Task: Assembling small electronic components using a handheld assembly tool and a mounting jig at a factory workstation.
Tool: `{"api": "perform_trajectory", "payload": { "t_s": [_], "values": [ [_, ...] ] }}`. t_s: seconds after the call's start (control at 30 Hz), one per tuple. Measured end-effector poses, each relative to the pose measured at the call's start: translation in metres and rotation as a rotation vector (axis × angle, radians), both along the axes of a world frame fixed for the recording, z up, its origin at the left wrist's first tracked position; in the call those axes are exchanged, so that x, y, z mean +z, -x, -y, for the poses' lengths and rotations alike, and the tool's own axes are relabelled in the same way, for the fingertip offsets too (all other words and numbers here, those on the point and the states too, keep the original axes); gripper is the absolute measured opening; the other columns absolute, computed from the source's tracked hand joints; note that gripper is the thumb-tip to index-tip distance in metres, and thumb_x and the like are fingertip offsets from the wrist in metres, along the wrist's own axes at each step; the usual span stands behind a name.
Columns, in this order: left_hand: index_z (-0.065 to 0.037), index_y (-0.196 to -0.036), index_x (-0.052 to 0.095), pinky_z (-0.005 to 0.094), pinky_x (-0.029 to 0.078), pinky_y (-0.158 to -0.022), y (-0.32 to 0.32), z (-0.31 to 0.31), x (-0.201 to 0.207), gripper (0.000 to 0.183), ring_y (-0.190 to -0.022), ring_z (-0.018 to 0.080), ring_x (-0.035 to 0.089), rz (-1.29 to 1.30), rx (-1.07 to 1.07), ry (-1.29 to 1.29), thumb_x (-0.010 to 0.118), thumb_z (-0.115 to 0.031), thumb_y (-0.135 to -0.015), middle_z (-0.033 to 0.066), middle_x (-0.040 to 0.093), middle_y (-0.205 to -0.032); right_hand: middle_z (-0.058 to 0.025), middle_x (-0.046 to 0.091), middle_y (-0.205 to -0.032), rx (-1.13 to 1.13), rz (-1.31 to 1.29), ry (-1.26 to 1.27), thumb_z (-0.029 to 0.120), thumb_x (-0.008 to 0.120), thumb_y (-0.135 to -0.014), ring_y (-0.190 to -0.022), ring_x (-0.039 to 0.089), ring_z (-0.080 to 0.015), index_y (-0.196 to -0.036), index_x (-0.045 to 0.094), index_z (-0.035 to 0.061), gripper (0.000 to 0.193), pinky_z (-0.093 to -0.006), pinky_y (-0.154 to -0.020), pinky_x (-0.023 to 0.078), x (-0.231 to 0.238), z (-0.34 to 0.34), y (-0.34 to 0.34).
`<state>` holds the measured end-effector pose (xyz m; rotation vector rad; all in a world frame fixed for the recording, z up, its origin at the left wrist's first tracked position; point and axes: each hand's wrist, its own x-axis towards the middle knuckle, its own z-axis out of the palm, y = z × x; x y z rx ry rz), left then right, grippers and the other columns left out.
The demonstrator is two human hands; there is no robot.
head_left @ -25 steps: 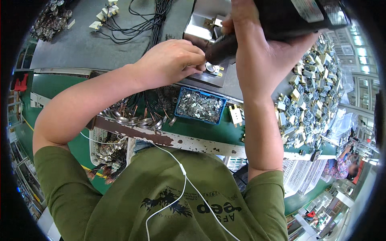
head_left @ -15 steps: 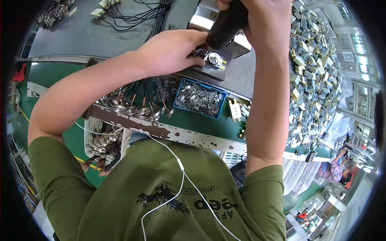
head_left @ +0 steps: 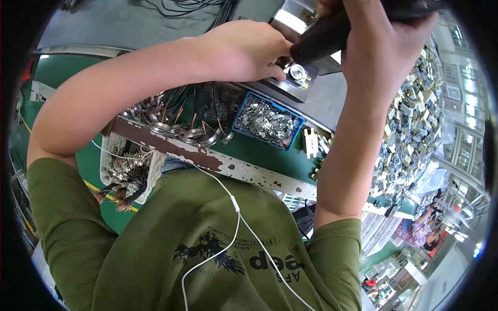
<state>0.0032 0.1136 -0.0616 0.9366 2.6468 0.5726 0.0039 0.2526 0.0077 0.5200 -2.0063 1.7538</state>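
My right hand (head_left: 371, 44) is closed round a black electric screwdriver (head_left: 326, 39), its thick barrel slanting down to the left. At its lower end my left hand (head_left: 244, 49) has thumb and forefinger bent together at the edge of a small round metal part with brass tabs (head_left: 297, 73). That part sits on a dark metal block (head_left: 290, 92). What the left fingertips pinch is hidden, and so is the screwdriver's tip. Just below the block lies a blue tray (head_left: 239, 124) of small metal pieces.
Silver coiled parts with copper leads (head_left: 192, 133) lie along the chipped bench edge (head_left: 249, 171). A pale terminal piece (head_left: 310, 143) lies right of the tray. Many metal-and-brass assemblies (head_left: 410, 119) are heaped at the right. Black cables (head_left: 223, 13) run behind my left arm.
The view has shifted, so the bench things appear lower or further right. My right hand has tilted the screwdriver further over, its upper end toward the right. My left fingers remain at the round part.
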Motion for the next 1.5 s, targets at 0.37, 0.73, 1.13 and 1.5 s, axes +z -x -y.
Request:
{"api": "perform_trajectory", "payload": {
  "t_s": [0.37,0.73,1.13,1.5],
  "values": [
    [-0.009,-0.110,0.067,0.0434,0.056,-0.084,-0.001,0.000,-0.001,0.029,-0.095,0.0315,0.070,0.018,-0.024,-0.007,0.073,-0.027,-0.088,0.0124,0.072,-0.097,-0.0067,0.066,-0.082,-0.158,-0.131,-0.114,0.009,0.077,-0.089,-0.062,0.062,-0.0124,-0.106,0.061,-0.0011,0.026,-0.0237,-0.053,0.049,-0.017,-0.007,-0.016],
    [-0.007,-0.111,0.064,0.0462,0.055,-0.084,0.003,0.005,-0.003,0.032,-0.096,0.0338,0.069,0.044,-0.050,-0.031,0.073,-0.028,-0.088,0.0140,0.072,-0.097,-0.0084,0.066,-0.085,-0.069,0.008,-0.018,-0.002,0.074,-0.087,-0.064,0.063,-0.0131,-0.105,0.061,-0.0022,0.022,-0.0239,-0.054,0.050,-0.008,0.009,-0.027],
    [-0.007,-0.102,0.066,0.0434,0.056,-0.078,0.001,-0.001,-0.015,0.024,-0.090,0.0310,0.068,-0.267,-0.249,-0.123,0.073,-0.023,-0.085,0.0093,0.064,-0.100,-0.0116,0.067,-0.073,-0.226,-0.211,0.110,0.010,0.073,-0.093,-0.063,0.064,-0.0155,-0.108,0.063,-0.0065,0.025,-0.0283,-0.056,0.055,0.006,-0.044,-0.015],
    [-0.019,-0.120,0.066,0.0388,0.051,-0.080,-0.006,0.020,-0.009,0.041,-0.092,0.0251,0.065,-0.309,-0.370,-0.117,0.074,-0.013,-0.080,0.0041,0.061,-0.103,-0.0294,0.013,-0.163,-0.562,-0.711,-0.614,0.031,0.086,-0.081,-0.153,0.013,-0.0419,-0.157,-0.021,0.0066,0.134,-0.0597,-0.123,0.011,-0.029,-0.069,-0.020]
  ]
}}
